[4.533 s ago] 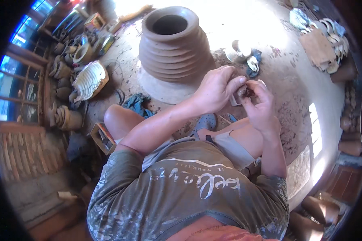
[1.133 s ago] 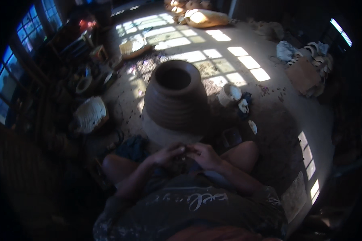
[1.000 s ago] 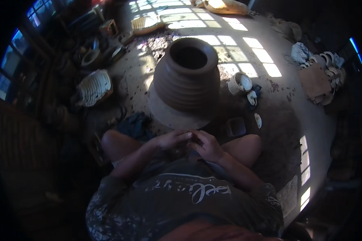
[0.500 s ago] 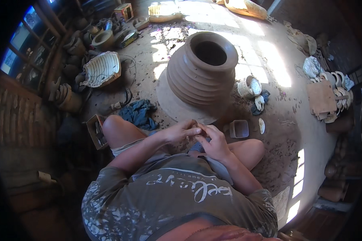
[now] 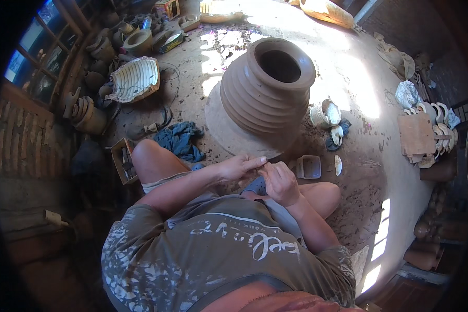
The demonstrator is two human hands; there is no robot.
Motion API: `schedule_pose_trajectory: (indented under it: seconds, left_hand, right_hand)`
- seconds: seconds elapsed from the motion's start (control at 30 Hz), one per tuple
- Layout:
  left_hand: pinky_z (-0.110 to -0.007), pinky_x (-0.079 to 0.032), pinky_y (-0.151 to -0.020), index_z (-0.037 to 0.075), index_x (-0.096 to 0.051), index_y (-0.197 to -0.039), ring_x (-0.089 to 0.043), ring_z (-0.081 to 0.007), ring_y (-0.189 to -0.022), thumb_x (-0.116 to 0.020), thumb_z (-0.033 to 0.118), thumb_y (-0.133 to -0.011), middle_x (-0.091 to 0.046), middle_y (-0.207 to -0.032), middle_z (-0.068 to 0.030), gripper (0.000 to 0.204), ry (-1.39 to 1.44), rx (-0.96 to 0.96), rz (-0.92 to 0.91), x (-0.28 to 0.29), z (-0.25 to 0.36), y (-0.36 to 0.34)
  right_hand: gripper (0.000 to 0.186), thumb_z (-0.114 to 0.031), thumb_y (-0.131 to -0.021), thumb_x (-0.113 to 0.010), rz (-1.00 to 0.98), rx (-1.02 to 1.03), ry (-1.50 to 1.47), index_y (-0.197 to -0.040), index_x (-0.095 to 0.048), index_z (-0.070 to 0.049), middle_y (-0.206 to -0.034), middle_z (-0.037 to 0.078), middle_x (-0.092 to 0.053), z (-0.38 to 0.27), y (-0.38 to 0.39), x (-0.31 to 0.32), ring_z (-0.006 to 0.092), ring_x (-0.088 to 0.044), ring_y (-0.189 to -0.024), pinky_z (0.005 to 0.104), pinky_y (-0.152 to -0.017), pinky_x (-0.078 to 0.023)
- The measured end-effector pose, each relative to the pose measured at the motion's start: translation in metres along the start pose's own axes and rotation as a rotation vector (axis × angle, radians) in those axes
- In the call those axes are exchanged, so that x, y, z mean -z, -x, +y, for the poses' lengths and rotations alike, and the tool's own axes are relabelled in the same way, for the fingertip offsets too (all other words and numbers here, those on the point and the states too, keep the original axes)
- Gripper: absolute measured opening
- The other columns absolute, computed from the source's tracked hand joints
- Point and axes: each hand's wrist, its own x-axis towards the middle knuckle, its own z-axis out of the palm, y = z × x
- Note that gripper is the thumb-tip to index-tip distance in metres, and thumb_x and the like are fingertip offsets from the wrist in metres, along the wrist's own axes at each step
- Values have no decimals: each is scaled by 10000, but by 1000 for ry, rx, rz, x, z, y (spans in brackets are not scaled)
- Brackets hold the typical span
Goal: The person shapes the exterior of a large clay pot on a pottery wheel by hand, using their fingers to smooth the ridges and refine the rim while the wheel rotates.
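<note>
A large ribbed clay pot [image 5: 262, 99] with a wide round mouth stands on a round base [image 5: 217, 125] on the floor in front of me. Just on my side of it, above my lap, my hands meet fingertip to fingertip. My left hand [image 5: 240, 167] is closed, its thumb stretched toward the other hand. The fingers of my right hand [image 5: 281, 182] are curled in a pinch against that thumb. Whatever lies between the fingers, if anything, is too small or hidden to make out. Neither hand touches the pot.
Right of the pot are a clear plastic tub [image 5: 309, 167], a small bucket [image 5: 325, 113] and a pale oval piece [image 5: 338, 165]. A dark blue cloth [image 5: 181, 140] and a box of tools [image 5: 124, 161] lie left. Ridged mould [image 5: 135, 80] and several pots line the left wall.
My right hand has turned and its fingers have curled closer, with the fingertips drawn up by the left thumb. The view has shifted slightly; the pot stands as before.
</note>
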Motion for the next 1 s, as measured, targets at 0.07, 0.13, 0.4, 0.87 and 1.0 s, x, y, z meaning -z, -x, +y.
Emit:
schedule_pose_trajectory:
  seconds: [0.07, 0.13, 0.4, 0.87, 1.0]
  left_hand:
    - [-275, -356, -476, 74, -666, -1020, -434, -99, -501, -462, 556, -1115, -490, -618, 18, 532, -132, -177, 128, -6, 6, -3]
    - [-286, -390, -516, 71, -648, -958, -475, -107, -558, -437, 523, -1128, -564, -669, -15, 527, -134, -270, 437, -3, 36, 2]
    - [-452, -505, -915, -76, -599, -1206, -609, -395, -1067, -585, 304, -1063, -608, -1166, -253, 406, -947, -1207, 1086, 39, 202, -35]
    - [-547, -515, -967, -101, -583, -1164, -640, -508, -1100, -641, 339, -1017, -665, -1139, -341, 467, -1135, -777, 1039, 69, 227, -102]
    - [-549, -511, -982, -100, -612, -1143, -640, -495, -1138, -633, 336, -1022, -668, -1158, -338, 454, -1100, -723, 975, 73, 235, -102]
  right_hand:
    - [193, -58, -906, -735, 74, -9, 84, -1060, -702, 54, -926, 141, -667, 2, -7, 4, 318, -657, -824, 395, -692, -549]
    - [149, -41, -933, -719, 172, -188, 19, -1048, -710, 54, -943, 149, -686, 4, -14, 14, 296, -673, -826, 377, -698, -553]
    - [198, 6, -910, -756, 365, -262, -141, -1105, -741, 43, -959, 155, -742, 18, -63, 45, 276, -707, -845, 369, -747, -565]
    - [145, -30, -832, -804, 391, 150, 139, -967, -753, -32, -911, 102, -714, 48, -175, 53, 292, -662, -834, 401, -753, -549]
    - [132, -39, -817, -806, 369, 192, 165, -942, -761, -44, -907, 87, -702, 53, -184, 51, 284, -654, -855, 403, -767, -550]
